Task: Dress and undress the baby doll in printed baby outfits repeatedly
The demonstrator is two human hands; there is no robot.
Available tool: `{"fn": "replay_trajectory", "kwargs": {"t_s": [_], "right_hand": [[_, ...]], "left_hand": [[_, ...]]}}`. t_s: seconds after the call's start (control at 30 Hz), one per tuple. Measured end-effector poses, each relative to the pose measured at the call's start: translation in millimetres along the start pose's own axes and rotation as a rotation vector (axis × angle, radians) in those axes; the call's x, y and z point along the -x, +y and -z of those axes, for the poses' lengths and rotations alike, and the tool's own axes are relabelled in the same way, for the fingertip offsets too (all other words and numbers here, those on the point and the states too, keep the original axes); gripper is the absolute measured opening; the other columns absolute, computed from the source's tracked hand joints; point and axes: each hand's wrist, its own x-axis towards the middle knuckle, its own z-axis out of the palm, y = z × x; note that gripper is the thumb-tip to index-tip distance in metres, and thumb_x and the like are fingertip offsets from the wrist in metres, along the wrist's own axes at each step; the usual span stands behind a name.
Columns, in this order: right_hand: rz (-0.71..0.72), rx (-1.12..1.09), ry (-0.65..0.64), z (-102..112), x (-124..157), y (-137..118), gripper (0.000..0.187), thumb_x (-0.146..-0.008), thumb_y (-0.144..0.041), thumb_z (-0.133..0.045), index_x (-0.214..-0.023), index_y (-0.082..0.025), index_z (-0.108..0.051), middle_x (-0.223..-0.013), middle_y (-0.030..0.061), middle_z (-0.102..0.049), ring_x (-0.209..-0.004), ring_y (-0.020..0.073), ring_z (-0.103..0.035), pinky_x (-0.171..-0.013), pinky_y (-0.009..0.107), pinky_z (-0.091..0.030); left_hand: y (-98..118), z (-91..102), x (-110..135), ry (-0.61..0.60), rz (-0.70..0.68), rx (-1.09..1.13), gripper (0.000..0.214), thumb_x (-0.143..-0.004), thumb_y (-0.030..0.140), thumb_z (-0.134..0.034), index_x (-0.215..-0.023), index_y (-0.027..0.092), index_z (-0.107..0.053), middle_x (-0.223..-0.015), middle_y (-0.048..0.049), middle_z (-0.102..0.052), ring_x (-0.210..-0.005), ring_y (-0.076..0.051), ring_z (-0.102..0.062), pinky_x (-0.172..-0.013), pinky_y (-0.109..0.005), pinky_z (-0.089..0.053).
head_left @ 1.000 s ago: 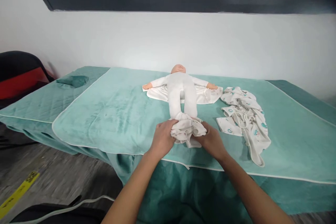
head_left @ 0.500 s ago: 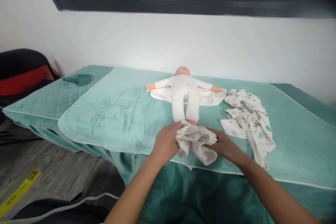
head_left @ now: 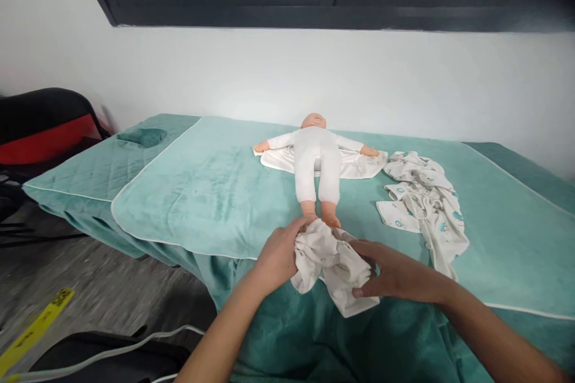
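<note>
A bunched pair of white baby pants (head_left: 335, 263) hangs between my hands, just in front of a baby doll's feet. My left hand (head_left: 281, 254) is closed on the gathered cloth at its left side. My right hand (head_left: 390, 269) grips the right leg part, thumb toward me and fingers partly hidden behind the fabric. The doll (head_left: 317, 158) lies on its back with a white cloth body, arms spread, bare feet toward me. Under its arms and back a white baby top (head_left: 366, 166) is spread open.
A crumpled printed baby garment (head_left: 433, 203) lies right of the doll. All rests on a green-covered bed (head_left: 179, 191) with a face hole (head_left: 142, 137) at its left end. A black and red chair (head_left: 49, 125) stands at the left; a cable (head_left: 112, 353) runs below.
Both hands have drawn the pants back toward me and lower, off the doll's feet, which now show. My right hand has shifted its hold along the right leg part.
</note>
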Motion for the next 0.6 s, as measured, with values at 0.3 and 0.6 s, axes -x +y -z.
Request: {"fn": "replay_trajectory", "kwargs": {"t_s": [0.3, 0.6], "right_hand": [[0.225, 0.364, -0.102, 41, -17, -86, 0.03, -0.068, -0.034, -0.079, -0.097, -0.03, -0.075, -0.092, 0.0038, -0.069, -0.085, 0.0252, -0.063, -0.066, 0.031, -0.046], [0.356, 0.317, 0.1, 89, -55, -173, 0.03, -0.075, -0.048, -0.077, -0.079, -0.02, -0.067, -0.073, -0.0019, -0.058, -0.062, 0.0108, -0.052, -0.056, 0.023, -0.036]], "left_hand": [[59, 83.4, 2, -0.506, -0.009, -0.087, 0.029, -0.062, 0.032, -0.079, -0.089, 0.029, -0.07, -0.083, 0.0029, -0.072, -0.072, -0.021, -0.066, -0.061, -0.027, -0.049], [99, 140.7, -42, 0.727, -0.254, -0.309, 0.007, -0.081, 0.014, -0.056, -0.083, 0.02, -0.053, -0.083, 0.0006, -0.057, -0.083, -0.016, -0.057, -0.082, -0.031, -0.05]]}}
